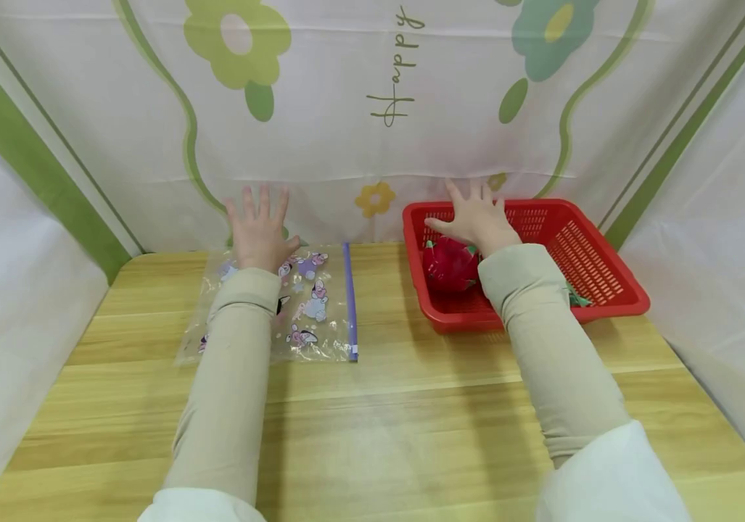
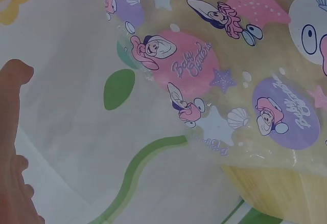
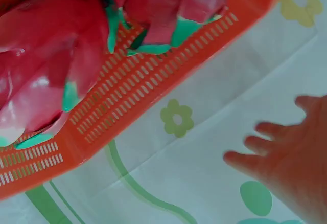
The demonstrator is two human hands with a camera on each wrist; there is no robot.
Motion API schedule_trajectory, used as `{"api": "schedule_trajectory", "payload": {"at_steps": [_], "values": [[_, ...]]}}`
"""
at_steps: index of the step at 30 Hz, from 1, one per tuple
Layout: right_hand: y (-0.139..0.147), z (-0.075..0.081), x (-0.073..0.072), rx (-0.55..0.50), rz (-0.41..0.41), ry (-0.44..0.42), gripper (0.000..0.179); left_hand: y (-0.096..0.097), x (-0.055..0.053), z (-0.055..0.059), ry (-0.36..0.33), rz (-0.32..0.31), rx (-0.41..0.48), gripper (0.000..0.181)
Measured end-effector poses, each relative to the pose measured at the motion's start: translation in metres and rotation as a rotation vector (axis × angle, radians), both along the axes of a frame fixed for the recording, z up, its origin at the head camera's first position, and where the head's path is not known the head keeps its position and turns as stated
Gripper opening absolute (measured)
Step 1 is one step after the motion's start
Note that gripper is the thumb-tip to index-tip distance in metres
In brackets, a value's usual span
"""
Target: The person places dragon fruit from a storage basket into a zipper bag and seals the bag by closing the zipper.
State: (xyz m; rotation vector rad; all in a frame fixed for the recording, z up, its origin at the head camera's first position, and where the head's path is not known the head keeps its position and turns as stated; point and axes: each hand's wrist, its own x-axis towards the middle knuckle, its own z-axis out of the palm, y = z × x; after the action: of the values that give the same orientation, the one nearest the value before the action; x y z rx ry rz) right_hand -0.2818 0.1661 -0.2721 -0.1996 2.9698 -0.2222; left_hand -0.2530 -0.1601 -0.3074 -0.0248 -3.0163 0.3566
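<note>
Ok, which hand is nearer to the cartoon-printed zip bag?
The left hand. In the head view it overlaps the far edge of the cartoon-printed zip bag, fingers spread; the right hand is off to the bag's right, by the red plastic basket.

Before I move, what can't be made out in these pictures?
Head: part of the bag, behind the left sleeve.
Head: part of the basket and its inside, behind the right sleeve.
Left wrist: part of the left grip, cut off by the left edge.
Right wrist: one fruit, cut off at left; another fruit, at top.
</note>
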Motion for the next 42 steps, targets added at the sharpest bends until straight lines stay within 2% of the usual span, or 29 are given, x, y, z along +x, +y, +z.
{"api": "schedule_trajectory", "payload": {"at_steps": [4, 7, 11, 16, 20, 26, 31, 34, 38, 42], "values": [[0.007, 0.008, 0.000, -0.027, 0.051, -0.074, 0.081, -0.002, 0.001, -0.002, -0.029, -0.012, -0.010, 0.081], [0.016, 0.015, 0.000, -0.071, 0.106, -0.103, 0.075, -0.004, 0.002, -0.005, -0.048, -0.006, 0.054, 0.077], [0.032, 0.025, 0.002, -0.138, 0.156, -0.086, 0.068, -0.008, 0.003, -0.011, -0.075, 0.006, 0.151, 0.073], [0.061, 0.036, 0.011, -0.182, 0.168, -0.058, 0.062, -0.013, 0.003, -0.022, -0.094, -0.013, 0.179, 0.066], [0.090, 0.036, 0.019, -0.221, 0.155, -0.050, 0.060, -0.015, 0.003, -0.032, -0.106, -0.020, 0.175, 0.065], [0.132, 0.023, 0.030, -0.232, 0.094, -0.034, 0.063, -0.012, 0.006, -0.042, -0.138, -0.067, 0.191, 0.044], [0.164, 0.006, 0.039, -0.259, -0.004, 0.056, 0.058, -0.005, 0.009, -0.048, -0.163, -0.109, 0.257, 0.031], [0.181, -0.009, 0.045, -0.316, -0.067, 0.117, 0.055, 0.001, 0.009, -0.052, -0.181, -0.158, 0.282, 0.025], [0.202, -0.027, 0.053, -0.387, -0.138, 0.167, 0.056, 0.013, 0.010, -0.059, -0.218, -0.147, 0.297, 0.034], [0.217, -0.043, 0.061, -0.425, -0.200, 0.191, 0.058, 0.027, 0.009, -0.071, -0.266, -0.175, 0.372, 0.036]]}}
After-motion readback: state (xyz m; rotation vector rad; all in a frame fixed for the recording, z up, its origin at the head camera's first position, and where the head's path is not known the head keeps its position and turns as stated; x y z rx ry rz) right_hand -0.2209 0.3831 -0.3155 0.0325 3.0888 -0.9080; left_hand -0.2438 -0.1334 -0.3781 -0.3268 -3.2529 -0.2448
